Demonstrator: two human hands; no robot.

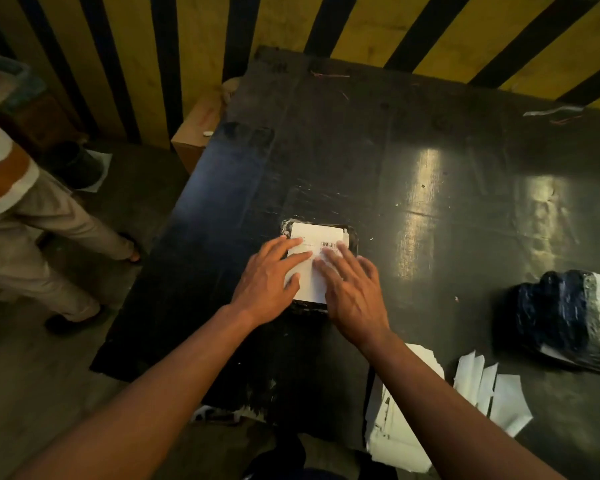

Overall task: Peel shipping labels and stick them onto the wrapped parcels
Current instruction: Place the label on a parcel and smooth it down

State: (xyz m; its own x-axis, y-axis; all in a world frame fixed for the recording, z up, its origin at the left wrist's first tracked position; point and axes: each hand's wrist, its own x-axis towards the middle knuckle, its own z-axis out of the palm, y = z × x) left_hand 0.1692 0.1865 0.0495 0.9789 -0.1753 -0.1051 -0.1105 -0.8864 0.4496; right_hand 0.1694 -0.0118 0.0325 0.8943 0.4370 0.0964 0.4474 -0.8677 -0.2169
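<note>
I saw both hands flat on a white label (317,237) that lay on a small black parcel (350,233) near the middle of the dark worktop (430,133). The left hand (269,277) pressed the label's left side with fingers straight and spread; the right hand (352,289) pressed its right side the same way, fingertips over the barcode. Neither hand gripped anything. A second black parcel (561,313), bearing a white label, sat well apart at the right edge. Label sheets (399,424) and loose paper strips (492,393) lay at the near edge. Another person (25,216) stood on the floor to the left.
</note>
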